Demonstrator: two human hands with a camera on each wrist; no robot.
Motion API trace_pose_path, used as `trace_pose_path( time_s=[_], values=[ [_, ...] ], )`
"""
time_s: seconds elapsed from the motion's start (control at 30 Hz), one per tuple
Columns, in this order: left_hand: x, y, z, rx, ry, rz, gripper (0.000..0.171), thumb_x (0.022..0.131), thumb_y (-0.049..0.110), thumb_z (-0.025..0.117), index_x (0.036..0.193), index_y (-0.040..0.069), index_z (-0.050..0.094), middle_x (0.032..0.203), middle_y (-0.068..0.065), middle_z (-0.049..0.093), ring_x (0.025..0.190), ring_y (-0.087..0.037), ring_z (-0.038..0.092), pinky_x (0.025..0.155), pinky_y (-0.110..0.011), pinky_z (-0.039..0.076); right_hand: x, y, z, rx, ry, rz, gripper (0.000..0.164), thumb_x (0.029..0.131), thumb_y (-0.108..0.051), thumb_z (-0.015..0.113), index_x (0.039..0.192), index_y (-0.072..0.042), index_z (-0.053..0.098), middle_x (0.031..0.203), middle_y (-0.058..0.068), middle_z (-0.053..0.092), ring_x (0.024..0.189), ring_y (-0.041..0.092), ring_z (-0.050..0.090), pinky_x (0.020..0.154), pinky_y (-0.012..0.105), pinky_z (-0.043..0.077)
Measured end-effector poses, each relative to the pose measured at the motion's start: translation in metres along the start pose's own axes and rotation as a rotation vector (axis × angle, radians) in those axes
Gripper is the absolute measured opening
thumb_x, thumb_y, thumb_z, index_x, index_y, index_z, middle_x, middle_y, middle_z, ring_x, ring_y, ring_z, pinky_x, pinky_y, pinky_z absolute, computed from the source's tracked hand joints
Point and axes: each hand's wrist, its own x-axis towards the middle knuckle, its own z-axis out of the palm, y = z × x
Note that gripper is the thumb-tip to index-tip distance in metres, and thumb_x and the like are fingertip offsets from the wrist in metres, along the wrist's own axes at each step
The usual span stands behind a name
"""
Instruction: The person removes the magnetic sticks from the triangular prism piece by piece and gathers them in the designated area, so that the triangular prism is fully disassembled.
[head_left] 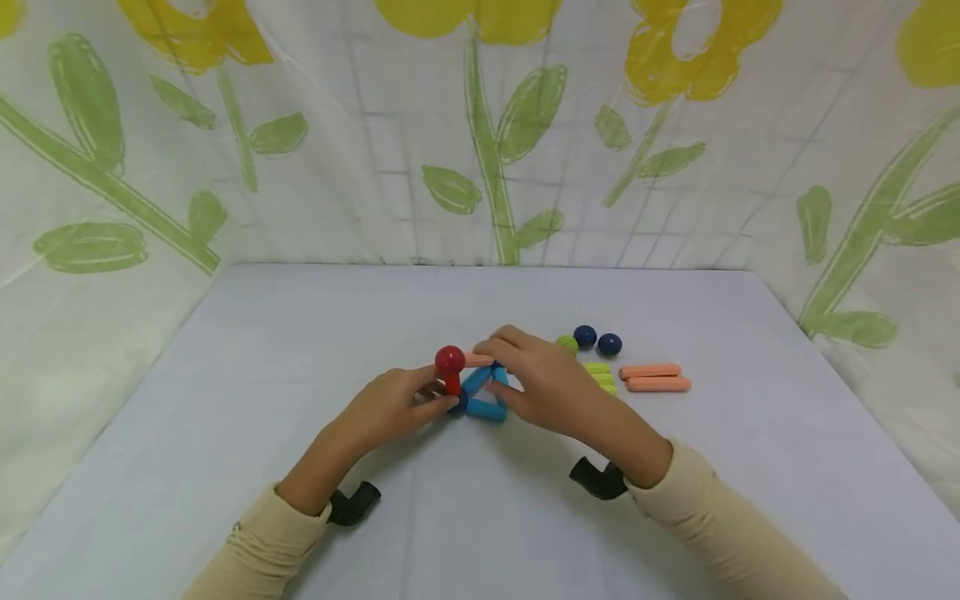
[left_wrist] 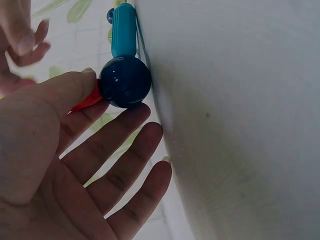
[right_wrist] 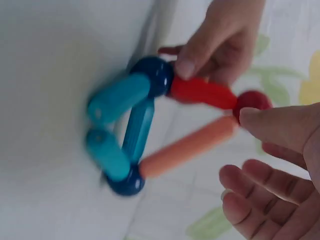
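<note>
My left hand pinches a red magnetic stick at its foot, thumb and fingers right at the dark blue ball below it. A red ball tops the stick. Light blue sticks form a triangle on the table, with a second dark blue ball at its far corner; two stick ends meet without a ball. An orange stick slants from that far ball up to the red ball. My right hand hovers over the triangle, fingers apart and loosely bent, thumb overlapping the red ball in the right wrist view.
Two loose dark blue balls and a green ball lie behind my right hand. Several yellow-green sticks and two orange sticks lie to its right. A flower-patterned curtain hangs behind the white table.
</note>
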Motion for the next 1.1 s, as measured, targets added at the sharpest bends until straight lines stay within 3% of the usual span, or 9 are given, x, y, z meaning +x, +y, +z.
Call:
trace_pose_path(
  time_s=[0.1, 0.2, 0.47, 0.63, 0.73, 0.87, 0.93, 1.1],
  values=[
    [-0.001, -0.002, 0.0, -0.015, 0.002, 0.038, 0.02, 0.096, 0.02, 0.07, 0.111, 0.008, 0.066, 0.099, -0.002, 0.074, 0.092, -0.02, 0.071, 0.079, -0.037, 0.058, 0.015, -0.009, 0.012, -0.015, 0.021, -0.066, 0.051, 0.082, -0.01, 0.084, 0.127, -0.006, 0.061, 0.12, 0.007, 0.062, 0.101, 0.018, 0.065, 0.082, 0.027, 0.057],
    [-0.001, -0.004, -0.001, -0.019, -0.004, 0.046, 0.017, 0.097, 0.02, 0.069, 0.11, 0.009, 0.066, 0.099, -0.001, 0.074, 0.091, -0.019, 0.071, 0.077, -0.035, 0.058, 0.024, -0.014, 0.019, -0.026, 0.019, -0.08, 0.052, 0.083, -0.008, 0.083, 0.13, -0.007, 0.06, 0.122, 0.006, 0.063, 0.105, 0.019, 0.064, 0.085, 0.029, 0.056],
    [-0.002, -0.004, -0.002, -0.011, -0.004, 0.041, 0.018, 0.097, 0.02, 0.068, 0.111, 0.011, 0.067, 0.099, -0.001, 0.073, 0.092, -0.018, 0.07, 0.078, -0.036, 0.057, 0.035, -0.015, 0.024, 0.013, 0.033, -0.057, 0.037, 0.085, 0.003, 0.076, 0.119, -0.007, 0.065, 0.105, 0.003, 0.068, 0.092, 0.018, 0.065, 0.079, 0.029, 0.055],
    [-0.002, -0.003, -0.003, 0.003, -0.003, 0.055, 0.018, 0.096, 0.02, 0.068, 0.112, 0.012, 0.066, 0.098, 0.0, 0.074, 0.091, -0.017, 0.07, 0.078, -0.035, 0.057, 0.033, -0.01, 0.026, 0.192, -0.023, 0.031, 0.034, 0.091, -0.008, 0.074, 0.122, -0.006, 0.059, 0.101, 0.002, 0.067, 0.085, 0.015, 0.062, 0.077, 0.03, 0.054],
    [-0.001, -0.003, -0.002, 0.016, -0.009, 0.062, 0.019, 0.097, 0.019, 0.068, 0.113, 0.011, 0.065, 0.098, -0.002, 0.074, 0.092, -0.019, 0.071, 0.079, -0.036, 0.058, 0.031, -0.005, 0.025, 0.423, -0.045, 0.118, 0.031, 0.098, -0.013, 0.067, 0.126, -0.008, 0.054, 0.104, 0.003, 0.068, 0.087, 0.016, 0.065, 0.076, 0.031, 0.057],
    [0.0, -0.001, -0.002, 0.024, -0.02, 0.044, 0.019, 0.097, 0.02, 0.068, 0.113, 0.009, 0.065, 0.1, -0.002, 0.074, 0.093, -0.02, 0.071, 0.081, -0.038, 0.058, 0.033, 0.0, 0.017, 0.721, 0.003, 0.212, 0.028, 0.103, -0.011, 0.057, 0.129, -0.006, 0.047, 0.108, 0.009, 0.068, 0.089, 0.024, 0.069, 0.074, 0.036, 0.059],
    [0.0, -0.001, -0.002, 0.027, -0.022, 0.034, 0.019, 0.097, 0.021, 0.069, 0.112, 0.01, 0.066, 0.1, -0.002, 0.074, 0.093, -0.019, 0.071, 0.082, -0.039, 0.058, 0.032, 0.003, 0.011, 0.764, 0.058, 0.222, 0.031, 0.101, -0.006, 0.059, 0.13, -0.004, 0.046, 0.111, 0.012, 0.065, 0.088, 0.027, 0.069, 0.073, 0.037, 0.06],
    [0.0, 0.0, -0.001, 0.041, -0.019, 0.013, 0.017, 0.097, 0.023, 0.069, 0.11, 0.013, 0.065, 0.099, -0.001, 0.074, 0.093, -0.019, 0.07, 0.082, -0.04, 0.057, 0.019, 0.02, -0.001, 0.717, 0.153, 0.302, 0.042, 0.093, 0.004, 0.066, 0.132, -0.002, 0.051, 0.123, 0.014, 0.059, 0.093, 0.025, 0.066, 0.078, 0.031, 0.058]
  ],
)
